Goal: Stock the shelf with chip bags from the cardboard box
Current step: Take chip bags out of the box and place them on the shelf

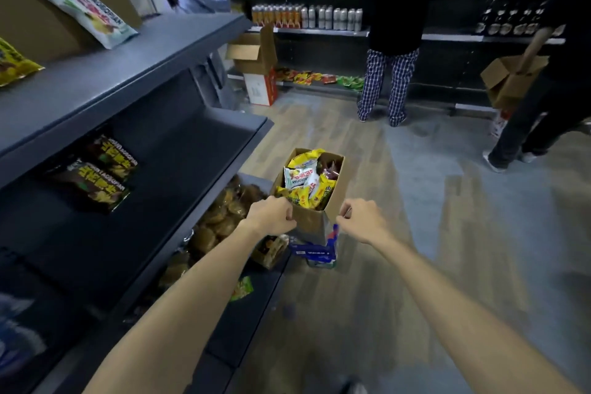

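Standing on the wooden floor at the centre of the view, the cardboard box is seen open at the top and filled with chip bags, mostly yellow with one white among them. The near rim of the box is pinched at both corners: the left hand is clenched on the corner at 9 o'clock of the box, the right hand on the corner at 3 o'clock, each grip grasping cardboard. A blue and white pack is glimpsed under or just behind the box base; which of the two cannot be told.

At 9 o'clock of the box the dark shelf unit is found. A white bag and a yellow bag, cut off by the frame edge, lie on its top level; two dark bags lie on the middle level; brown packets fill the lowest level, touching or nearly touching the box side.

At 12 o'clock, a far wall shelf of bottles and cans is partly blocked by a person in checked trousers. Another person, at 2 o'clock, is cut off by the edge, beside an open carton. A second open carton stands at 11 o'clock. Labels are blurred and cannot be read reliably.
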